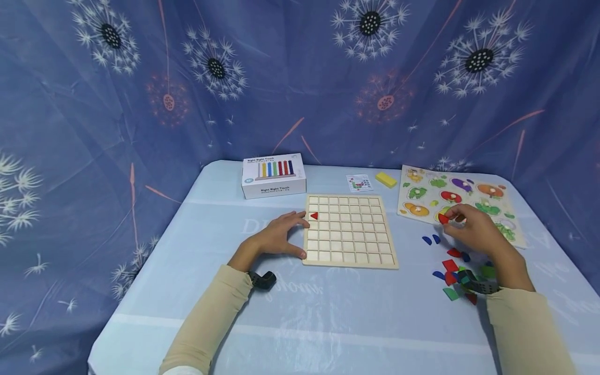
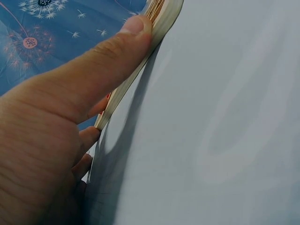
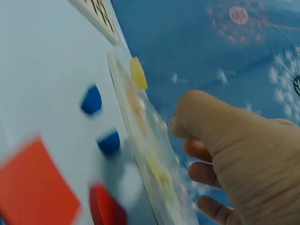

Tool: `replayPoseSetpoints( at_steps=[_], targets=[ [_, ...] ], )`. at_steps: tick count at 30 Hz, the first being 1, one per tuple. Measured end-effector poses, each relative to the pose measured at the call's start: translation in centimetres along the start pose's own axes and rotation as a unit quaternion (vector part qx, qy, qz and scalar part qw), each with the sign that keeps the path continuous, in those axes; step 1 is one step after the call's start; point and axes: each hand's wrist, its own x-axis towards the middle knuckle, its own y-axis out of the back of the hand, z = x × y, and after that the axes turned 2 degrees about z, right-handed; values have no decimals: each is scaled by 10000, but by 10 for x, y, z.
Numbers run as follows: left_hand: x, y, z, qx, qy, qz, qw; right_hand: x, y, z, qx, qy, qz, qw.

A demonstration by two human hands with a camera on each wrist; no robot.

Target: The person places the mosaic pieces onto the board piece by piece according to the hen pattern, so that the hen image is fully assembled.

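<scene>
A wooden grid board [image 1: 349, 263] lies mid-table, with a red triangular piece [image 1: 314, 215] in a cell near its left side. My left hand [image 1: 276, 234] rests against the board's left edge, thumb near the lower corner and fingers farther up. The left wrist view shows the thumb [image 2: 112, 51] on the board's edge. Over the vegetable puzzle board [image 1: 506, 229], my right hand [image 1: 475, 229] pinches a small red piece [image 1: 442, 219] between thumb and fingers. In the right wrist view that hand [image 3: 234, 145] hides the piece.
Loose red, blue and green pieces [image 1: 451, 265] lie below the right hand, two blue ones [image 1: 427, 240] nearer the board. Behind stand a white box [image 1: 274, 190], a pattern card [image 1: 359, 183] and a yellow block [image 1: 386, 179]. A blue curtain [image 1: 300, 78] hangs at the back.
</scene>
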Motion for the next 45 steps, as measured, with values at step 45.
replayPoseSetpoints(
  at_steps=[45],
  targets=[
    [-1, -2, 1, 56, -4, 99, 9999, 122, -164, -189, -168, 1581, -114, 9872]
  ],
)
